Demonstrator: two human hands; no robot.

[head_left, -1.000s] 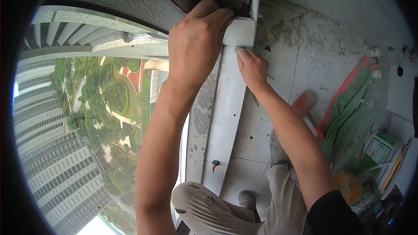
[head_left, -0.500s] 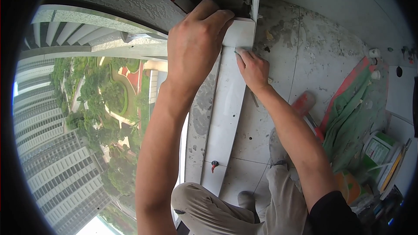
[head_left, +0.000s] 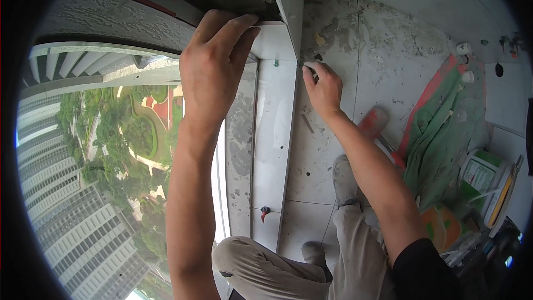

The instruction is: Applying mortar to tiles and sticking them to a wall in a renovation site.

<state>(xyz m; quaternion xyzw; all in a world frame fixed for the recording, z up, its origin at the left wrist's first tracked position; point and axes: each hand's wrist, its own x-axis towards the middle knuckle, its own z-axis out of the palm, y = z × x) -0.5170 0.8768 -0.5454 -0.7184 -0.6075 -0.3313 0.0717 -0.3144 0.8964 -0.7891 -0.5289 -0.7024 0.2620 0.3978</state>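
Observation:
At the end of the window ledge a short white tile piece (head_left: pixel 273 43) stands upright across the long white sill tile (head_left: pixel 272 116). My left hand (head_left: pixel 211 66) grips its upper left edge, fingertips behind and thumb in front. A small green plastic tile spacer (head_left: pixel 276 63) sits at the joint where the two tiles meet. Just right of the sill's edge, my right hand (head_left: pixel 325 86) hovers over the floor with fingers loosely curled. Its thumb is apart from the forefinger, and nothing shows between them.
A red-and-black tile levelling clip (head_left: pixel 265 211) sits at a lower sill joint. On the stained floor (head_left: pixel 322 178) lie a red-headed mallet (head_left: pixel 373 122) and green cloth (head_left: pixel 436 116). A green-white bucket (head_left: pixel 482 180) stands at right. Window glass (head_left: pixel 122 150) borders the left.
My right hand has come away from the green spacer and off the sill to the right. My left hand keeps its grip on the upright tile. The whole view has shifted slightly.

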